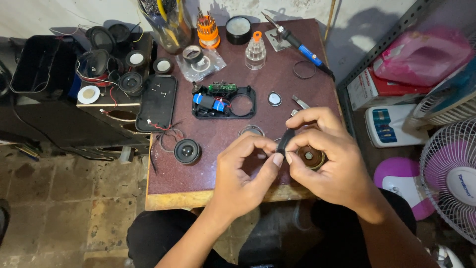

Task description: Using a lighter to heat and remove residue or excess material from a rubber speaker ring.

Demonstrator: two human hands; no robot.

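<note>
A: Nearest us, both hands over the near edge of the table (168,183). We've got the left hand (243,173) with thumb and forefinger pinched shut on the lower end of a thin black ring (285,140).

B: And the right hand (327,154)? We see its fingers curled, forefinger and thumb closed on the same black ring from the right side. Under its palm sits a small round speaker driver (311,158); whether the hand holds it or it just rests on the table, we can't tell.

A: Agreed. Ring sits between the two hands, edge-on to us, just above the driver.

B: Handling call? We'd judge it light and soft, likely rubber or foam, so it bends and could tear if stretched. Best held by the rim at two opposite spots, lightly.

A: The driver looks heavier, with a metal back, and its cone is probably fragile; we'd grip it by the outer frame.

B: Rest, quick. Far and middle: opened black housing (224,102) with a blue battery and a green board. Left of it a flat black panel (156,101), and nearer, another small speaker (187,151) with wires.

A: Far right: soldering iron (300,45). Far middle: clear bottle (256,51), orange screwdriver set (208,30). Tweezers (300,102) right of the housing.
</note>
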